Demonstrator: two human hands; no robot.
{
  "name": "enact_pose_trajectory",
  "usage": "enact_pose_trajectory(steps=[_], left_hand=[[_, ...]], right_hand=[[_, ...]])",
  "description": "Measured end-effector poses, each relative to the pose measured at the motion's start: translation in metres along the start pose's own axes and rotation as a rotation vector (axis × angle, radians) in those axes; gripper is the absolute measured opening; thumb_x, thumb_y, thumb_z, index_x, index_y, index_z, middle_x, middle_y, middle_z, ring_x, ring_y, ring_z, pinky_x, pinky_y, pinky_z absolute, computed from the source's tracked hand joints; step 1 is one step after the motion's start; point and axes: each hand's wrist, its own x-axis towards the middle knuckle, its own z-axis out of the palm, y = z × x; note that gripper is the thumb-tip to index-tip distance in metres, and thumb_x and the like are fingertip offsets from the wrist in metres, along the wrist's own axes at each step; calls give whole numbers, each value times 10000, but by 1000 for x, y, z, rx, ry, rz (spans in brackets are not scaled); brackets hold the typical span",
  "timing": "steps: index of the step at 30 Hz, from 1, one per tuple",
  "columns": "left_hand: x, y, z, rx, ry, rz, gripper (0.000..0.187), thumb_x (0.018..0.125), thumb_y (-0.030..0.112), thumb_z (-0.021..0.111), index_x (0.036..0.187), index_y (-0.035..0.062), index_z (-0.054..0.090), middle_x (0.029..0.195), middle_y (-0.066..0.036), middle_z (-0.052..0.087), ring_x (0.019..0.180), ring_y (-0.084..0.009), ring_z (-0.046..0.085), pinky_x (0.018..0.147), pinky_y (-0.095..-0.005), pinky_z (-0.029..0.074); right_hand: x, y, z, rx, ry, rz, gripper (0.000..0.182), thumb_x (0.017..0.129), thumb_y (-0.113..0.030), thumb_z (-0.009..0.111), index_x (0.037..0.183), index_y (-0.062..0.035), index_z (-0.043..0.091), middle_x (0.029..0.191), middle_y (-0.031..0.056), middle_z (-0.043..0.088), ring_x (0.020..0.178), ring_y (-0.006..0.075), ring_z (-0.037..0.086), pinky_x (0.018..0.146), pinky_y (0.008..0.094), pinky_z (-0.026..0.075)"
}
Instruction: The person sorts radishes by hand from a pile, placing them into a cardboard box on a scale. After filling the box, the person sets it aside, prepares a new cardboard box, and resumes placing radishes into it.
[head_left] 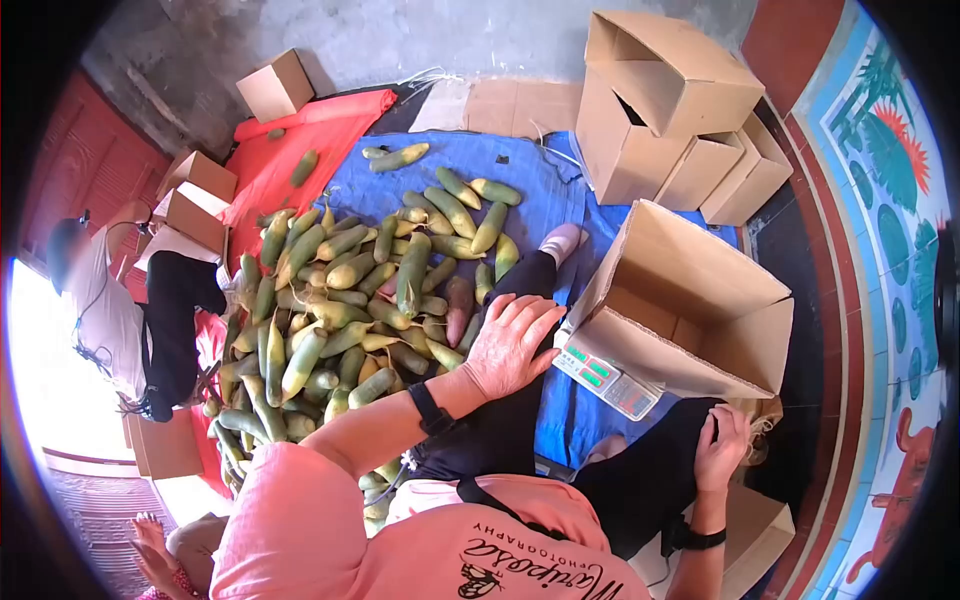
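Note:
My left hand (512,345) is open, fingers stretched to the right over my leg, its tips close to the near left corner of an open cardboard box (690,345). The box stands on a digital scale (605,380) with lit green displays; only the scale's front panel shows, and no contents are visible in the box. My right hand (722,445) rests by my knee below the box's near right corner, fingers loosely bent, with nothing visible in it. A big pile of green radishes (335,280) lies to the left of my left hand.
Empty cardboard boxes (665,110) are stacked at the back right. A blue tarp (400,180) and a red sheet (275,165) cover the floor. Another person (130,300) sits at the left; another person's hands (150,550) show at lower left. A painted wall (890,300) borders the right.

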Motion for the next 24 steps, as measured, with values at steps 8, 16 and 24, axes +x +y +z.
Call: enact_pose_trajectory(steps=[8, 16, 24], left_hand=[[0, 2, -1, -6, 30, -4, 596, 739, 254, 702, 1260, 63, 485, 1244, -102, 529, 1172, -285, 483, 1021, -466, 319], [-1, 1, -3, -8, 37, -3, 591, 752, 260, 696, 1266, 63, 482, 1247, -103, 526, 1178, -284, 477, 1029, -468, 311], [-1, -1, -2, -7, 46, -16, 598, 755, 257, 692, 1274, 56, 473, 1253, -105, 525, 1180, -287, 478, 1022, -471, 317]], right_hand=[[0, -1, 0, -17, 5, -11, 89, 762, 3, 623, 851, -4, 619, 925, 128, 615, 865, 325, 562, 807, 401, 452], [-3, 1, 3, -27, -12, 2, 111, 758, -2, 622, 869, -6, 621, 944, 132, 617, 886, 326, 566, 828, 401, 450], [-3, 3, 5, -39, -19, -1, 113, 759, -7, 621, 872, -6, 621, 947, 128, 618, 892, 324, 567, 833, 400, 449]])
